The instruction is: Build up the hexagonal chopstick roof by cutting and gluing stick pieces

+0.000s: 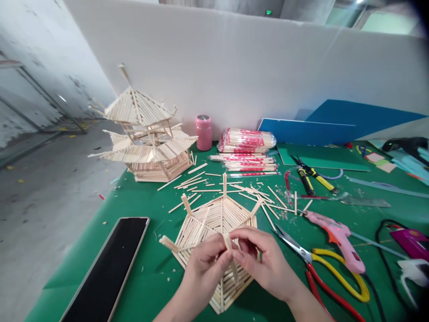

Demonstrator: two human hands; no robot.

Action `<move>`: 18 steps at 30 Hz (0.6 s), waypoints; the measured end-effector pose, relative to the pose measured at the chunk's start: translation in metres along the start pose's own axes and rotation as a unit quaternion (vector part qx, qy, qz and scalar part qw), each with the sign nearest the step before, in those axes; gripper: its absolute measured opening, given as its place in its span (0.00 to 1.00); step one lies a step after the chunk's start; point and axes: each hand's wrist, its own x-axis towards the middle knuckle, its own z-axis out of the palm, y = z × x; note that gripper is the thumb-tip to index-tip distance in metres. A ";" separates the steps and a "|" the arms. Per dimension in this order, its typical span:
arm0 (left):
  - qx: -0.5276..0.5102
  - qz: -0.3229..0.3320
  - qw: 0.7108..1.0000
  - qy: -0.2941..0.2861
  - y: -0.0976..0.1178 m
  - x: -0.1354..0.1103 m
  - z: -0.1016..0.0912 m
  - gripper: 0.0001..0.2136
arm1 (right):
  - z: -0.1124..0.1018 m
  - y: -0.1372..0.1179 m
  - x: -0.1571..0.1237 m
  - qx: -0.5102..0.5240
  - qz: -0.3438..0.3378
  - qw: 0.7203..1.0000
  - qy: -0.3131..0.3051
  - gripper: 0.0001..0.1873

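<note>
Over a wooden-stick platform (191,230) with several short posts around its rim, my two hands meet at a short wooden stick piece (228,242). Thumb and fingers of my left hand (209,259) are closed on its left side. My right hand (259,259) pinches the same piece from the right. Its lower part is partly covered by my fingers, and I cannot tell whether it touches the platform. Right of the platform lie a pink hot glue gun (338,237) and scissors (298,248) with yellow and red handles, both untouched.
A stick-built pagoda model (140,143) stands at the back left beside a pink container (203,133). Wrapped chopsticks (246,150) are piled behind loose stick pieces (192,183). Yellow-black pliers (311,176) lie at right, and a phone (107,268) rests at the front left.
</note>
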 end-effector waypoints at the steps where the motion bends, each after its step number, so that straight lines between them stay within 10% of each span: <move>1: 0.026 0.028 0.999 -0.012 0.002 -0.001 0.001 0.09 | 0.001 -0.002 -0.001 -0.003 -0.019 1.000 0.002 0.12; 18: 0.200 0.161 0.966 -0.008 -0.005 -0.006 0.008 0.10 | 0.003 -0.002 -0.011 -0.015 -0.084 0.996 0.029 0.09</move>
